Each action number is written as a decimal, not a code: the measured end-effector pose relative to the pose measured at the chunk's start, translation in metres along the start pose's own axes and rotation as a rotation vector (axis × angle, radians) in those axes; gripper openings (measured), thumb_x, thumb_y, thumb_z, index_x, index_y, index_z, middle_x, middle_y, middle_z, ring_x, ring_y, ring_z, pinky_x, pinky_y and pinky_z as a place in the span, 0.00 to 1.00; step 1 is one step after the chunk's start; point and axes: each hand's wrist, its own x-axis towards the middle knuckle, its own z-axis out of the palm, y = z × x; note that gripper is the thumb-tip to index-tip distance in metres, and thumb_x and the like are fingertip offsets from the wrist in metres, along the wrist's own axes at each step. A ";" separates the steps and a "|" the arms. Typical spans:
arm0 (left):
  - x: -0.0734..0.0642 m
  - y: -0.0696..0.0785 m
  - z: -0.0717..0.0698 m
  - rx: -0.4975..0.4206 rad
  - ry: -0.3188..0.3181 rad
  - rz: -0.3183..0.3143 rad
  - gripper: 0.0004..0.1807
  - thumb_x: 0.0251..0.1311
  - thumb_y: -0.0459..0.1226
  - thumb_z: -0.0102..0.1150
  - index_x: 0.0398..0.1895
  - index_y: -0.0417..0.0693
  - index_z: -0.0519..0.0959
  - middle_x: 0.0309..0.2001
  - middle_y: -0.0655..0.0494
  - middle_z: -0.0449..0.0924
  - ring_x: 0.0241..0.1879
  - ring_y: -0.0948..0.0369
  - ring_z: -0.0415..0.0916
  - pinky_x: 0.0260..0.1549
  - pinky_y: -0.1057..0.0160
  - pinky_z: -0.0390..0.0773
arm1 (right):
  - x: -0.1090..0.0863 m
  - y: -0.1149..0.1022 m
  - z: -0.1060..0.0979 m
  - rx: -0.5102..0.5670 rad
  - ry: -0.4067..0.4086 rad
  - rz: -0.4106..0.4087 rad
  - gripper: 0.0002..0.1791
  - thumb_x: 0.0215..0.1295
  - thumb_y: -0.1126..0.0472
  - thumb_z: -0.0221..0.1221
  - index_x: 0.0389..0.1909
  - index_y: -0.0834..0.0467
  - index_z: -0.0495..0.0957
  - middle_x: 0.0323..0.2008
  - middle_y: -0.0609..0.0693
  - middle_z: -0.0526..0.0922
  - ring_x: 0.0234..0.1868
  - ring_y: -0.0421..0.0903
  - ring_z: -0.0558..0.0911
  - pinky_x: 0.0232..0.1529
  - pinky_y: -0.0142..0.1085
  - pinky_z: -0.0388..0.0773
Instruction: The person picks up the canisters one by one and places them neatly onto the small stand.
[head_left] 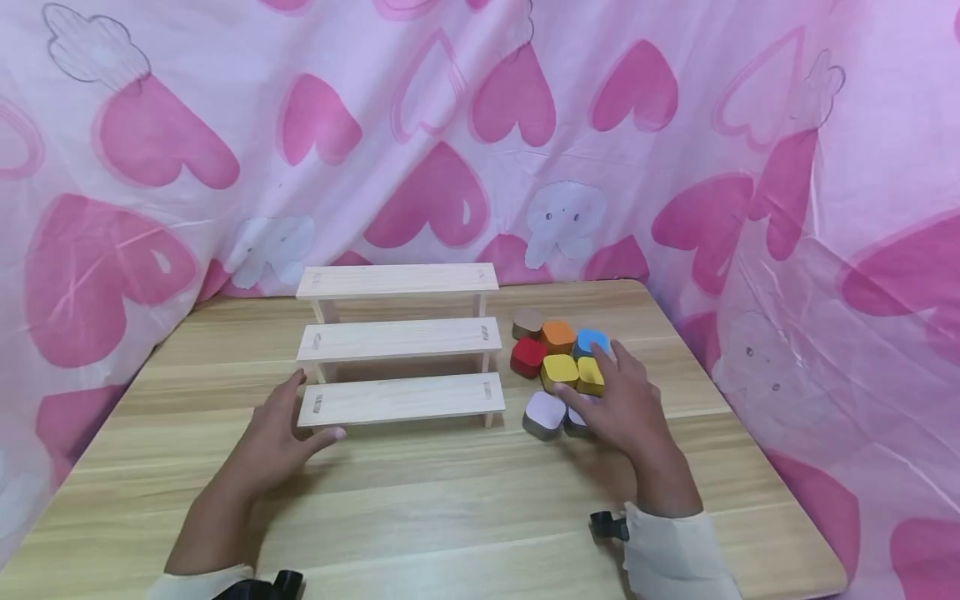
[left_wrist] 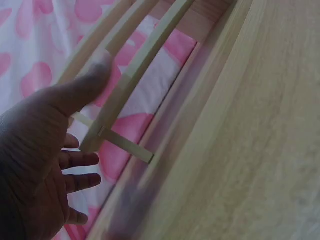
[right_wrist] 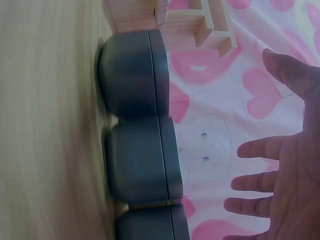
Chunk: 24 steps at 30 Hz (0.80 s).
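Note:
A three-step wooden stand [head_left: 401, 400] sits on the table, its pale boards rising toward the back. My left hand [head_left: 273, 437] is at the left end of the lowest board, thumb and fingers apart around that corner, gripping nothing. To the stand's right is a cluster of small rounded boxes: brown [head_left: 528, 323], orange [head_left: 558, 336], red [head_left: 528, 357], blue [head_left: 590, 340], yellow [head_left: 559, 371] and lavender [head_left: 543, 412]. Over the cluster's right side hovers my right hand [head_left: 622, 408], fingers spread, partly hiding some boxes. The right wrist view shows dark boxes [right_wrist: 142, 162] with lid-like seams, apart from the fingers.
The wooden table [head_left: 420, 517] stretches in front of the stand and past both arms. A pink heart-patterned cloth [head_left: 427, 108] hangs behind the table and along its sides. Black wrist straps [head_left: 607, 525] are worn at the sleeves.

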 end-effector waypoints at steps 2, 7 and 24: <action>0.002 -0.004 0.000 -0.024 -0.017 0.011 0.69 0.64 0.55 0.78 0.88 0.32 0.40 0.85 0.24 0.50 0.82 0.23 0.49 0.75 0.17 0.52 | -0.001 0.006 -0.003 -0.007 -0.004 -0.009 0.59 0.68 0.22 0.59 0.89 0.53 0.54 0.88 0.66 0.50 0.84 0.74 0.55 0.73 0.82 0.61; 0.004 -0.016 0.000 -0.071 -0.024 0.080 0.63 0.66 0.50 0.78 0.89 0.36 0.46 0.84 0.27 0.57 0.82 0.27 0.55 0.74 0.21 0.60 | -0.003 0.022 -0.010 0.008 -0.065 0.009 0.59 0.70 0.20 0.56 0.89 0.54 0.54 0.83 0.69 0.57 0.79 0.74 0.62 0.68 0.79 0.70; 0.004 -0.028 0.004 -0.044 -0.012 0.120 0.52 0.75 0.51 0.68 0.88 0.36 0.50 0.82 0.29 0.63 0.81 0.30 0.61 0.74 0.23 0.62 | -0.005 0.067 -0.023 -0.016 -0.286 0.033 0.65 0.62 0.24 0.68 0.85 0.65 0.58 0.57 0.67 0.73 0.54 0.59 0.78 0.53 0.56 0.86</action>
